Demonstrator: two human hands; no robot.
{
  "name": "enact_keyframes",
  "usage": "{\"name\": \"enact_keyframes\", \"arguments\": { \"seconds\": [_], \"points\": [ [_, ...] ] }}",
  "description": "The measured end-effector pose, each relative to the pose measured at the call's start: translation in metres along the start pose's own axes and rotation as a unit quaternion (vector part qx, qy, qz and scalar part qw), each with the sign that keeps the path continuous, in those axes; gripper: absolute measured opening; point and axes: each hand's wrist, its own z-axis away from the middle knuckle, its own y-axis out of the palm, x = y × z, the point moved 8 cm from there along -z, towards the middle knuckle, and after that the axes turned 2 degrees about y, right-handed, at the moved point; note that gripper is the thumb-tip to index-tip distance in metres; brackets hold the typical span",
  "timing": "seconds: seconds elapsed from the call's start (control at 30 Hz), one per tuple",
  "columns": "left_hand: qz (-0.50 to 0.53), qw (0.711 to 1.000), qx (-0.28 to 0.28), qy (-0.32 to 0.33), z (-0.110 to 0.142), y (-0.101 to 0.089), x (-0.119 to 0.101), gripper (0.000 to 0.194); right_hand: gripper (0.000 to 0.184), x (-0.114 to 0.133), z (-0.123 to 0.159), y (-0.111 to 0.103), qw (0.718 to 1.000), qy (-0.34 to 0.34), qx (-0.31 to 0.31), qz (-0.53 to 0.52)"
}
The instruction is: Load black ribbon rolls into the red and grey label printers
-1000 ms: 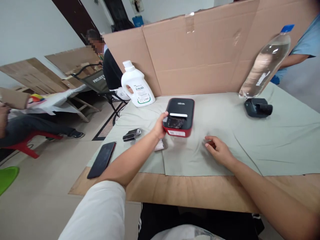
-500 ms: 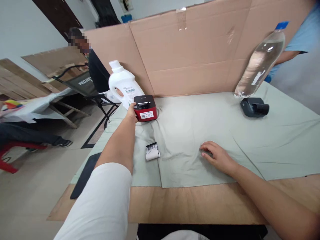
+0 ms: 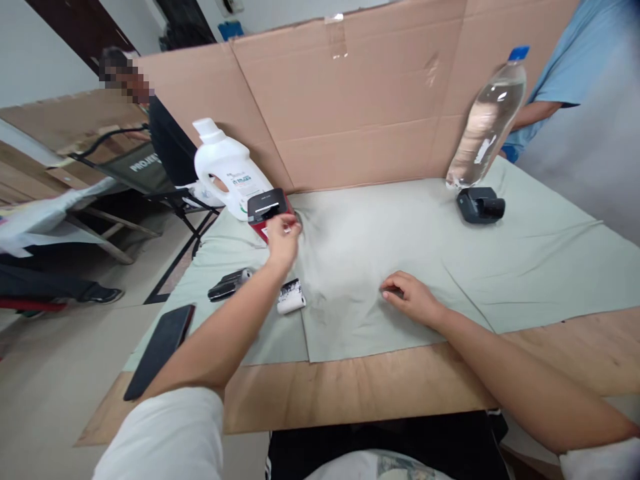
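My left hand (image 3: 283,239) is in front of a small red and black box-shaped device (image 3: 269,203). Its fingers are loosely bent and slightly blurred; nothing shows between them, and whether they touch the device is unclear. The device stands at the foot of a white jug (image 3: 227,167). Below my left wrist lies a small white roll with black print (image 3: 291,298), and left of the forearm a black object with a rounded end (image 3: 229,285). My right hand (image 3: 411,298) rests on the green cloth (image 3: 360,247), fingers bent and thumb apart, holding nothing visible.
A clear bottle with a blue cap (image 3: 490,123) leans on the cardboard wall (image 3: 355,107) at the back right. In front of it sits a black device (image 3: 480,205). A dark flat slab (image 3: 160,350) lies at the left edge. People are beyond the cardboard, left and right.
My left hand has left the device's left side and come round to its front right. The device now looks turned. The black object left of my forearm has come into sight; the view has shifted.
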Motion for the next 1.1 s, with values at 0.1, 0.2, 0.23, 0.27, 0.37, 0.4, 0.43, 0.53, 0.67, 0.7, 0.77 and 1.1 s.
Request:
{"name": "enact_keyframes", "arguments": {
  "seconds": [0.1, 0.2, 0.23, 0.27, 0.37, 0.4, 0.43, 0.53, 0.67, 0.7, 0.77, 1.1],
  "points": [
    [0.037, 0.970, 0.224, 0.083, 0.086, 0.050, -0.048, 0.029, 0.018, -0.003, -0.012, -0.002, 0.999, 0.002, 0.050, -0.011],
    [-0.007, 0.908, 0.371, 0.194, 0.169, 0.075, -0.083, 0.046, 0.020, -0.020, -0.040, -0.049, 0.996, 0.002, -0.024, 0.089],
    [-0.041, 0.891, 0.399, 0.212, 0.188, 0.081, -0.087, 0.050, 0.022, -0.029, -0.050, -0.075, 0.984, 0.014, -0.087, 0.155],
    [-0.076, 0.878, 0.417, 0.223, 0.202, 0.084, -0.088, 0.052, 0.025, -0.042, -0.057, -0.104, 0.965, 0.045, -0.149, 0.212],
    [-0.154, 0.855, 0.430, 0.245, 0.222, 0.089, -0.088, 0.052, 0.039, -0.090, -0.069, -0.176, 0.902, 0.161, -0.252, 0.313],
    [-0.167, 0.851, 0.428, 0.254, 0.223, 0.090, -0.089, 0.052, 0.044, -0.106, -0.069, -0.195, 0.884, 0.194, -0.270, 0.329],
    [-0.175, 0.849, 0.425, 0.262, 0.224, 0.090, -0.089, 0.052, 0.049, -0.121, -0.068, -0.211, 0.867, 0.225, -0.287, 0.338],
    [-0.185, 0.846, 0.417, 0.276, 0.223, 0.090, -0.090, 0.053, 0.064, -0.156, -0.060, -0.237, 0.837, 0.293, -0.310, 0.344],
    [-0.191, 0.845, 0.409, 0.285, 0.224, 0.090, -0.091, 0.053, 0.081, -0.188, -0.052, -0.237, 0.838, 0.363, -0.286, 0.290],
    [-0.193, 0.844, 0.411, 0.285, 0.225, 0.090, -0.091, 0.053, 0.082, -0.192, -0.051, -0.235, 0.839, 0.372, -0.283, 0.279],
    [-0.195, 0.842, 0.417, 0.282, 0.225, 0.091, -0.091, 0.053, 0.081, -0.192, -0.051, -0.232, 0.842, 0.370, -0.286, 0.270],
    [0.013, 0.893, 0.435, 0.112, 0.201, 0.086, -0.084, 0.048, 0.059, -0.107, -0.050, -0.181, 0.907, 0.182, -0.342, 0.165]
  ]
}}
